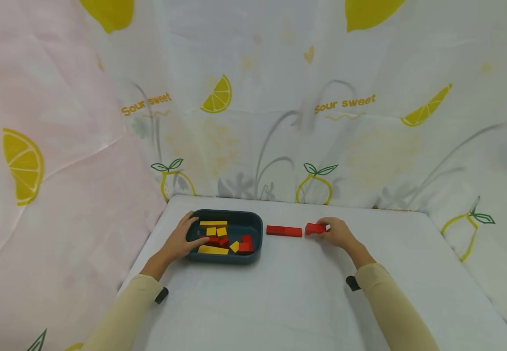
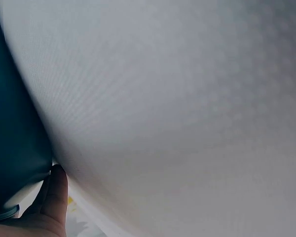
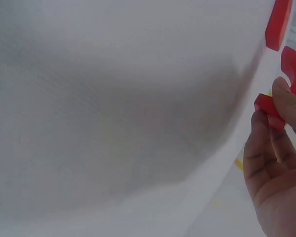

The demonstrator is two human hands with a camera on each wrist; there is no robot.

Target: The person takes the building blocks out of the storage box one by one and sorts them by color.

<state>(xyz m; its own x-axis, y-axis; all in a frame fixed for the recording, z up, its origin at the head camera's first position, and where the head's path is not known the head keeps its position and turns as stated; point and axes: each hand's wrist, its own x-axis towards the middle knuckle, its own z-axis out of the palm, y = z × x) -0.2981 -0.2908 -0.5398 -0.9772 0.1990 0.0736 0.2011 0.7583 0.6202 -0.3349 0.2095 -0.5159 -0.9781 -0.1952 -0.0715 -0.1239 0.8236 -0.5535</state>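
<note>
A white table (image 1: pixel 279 302) is enclosed by hung cloth. Behind the table, a white curtain (image 1: pixel 306 97) printed with yellow lemons and the words "Sour sweet" is seen. Left of the table, a pink curtain (image 1: pixel 47 161) is draped. Soft, even light is cast.

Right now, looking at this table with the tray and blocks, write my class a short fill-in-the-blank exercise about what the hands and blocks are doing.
1. The right hand pinches a block whose colour is ____.
2. The left hand reaches into the dark ____, which holds the loose blocks.
3. The blocks in the tray are red and ____.
4. The long red block lies on the table between the tray and the ____ hand.

Missing words: red; tray; yellow; right
</note>
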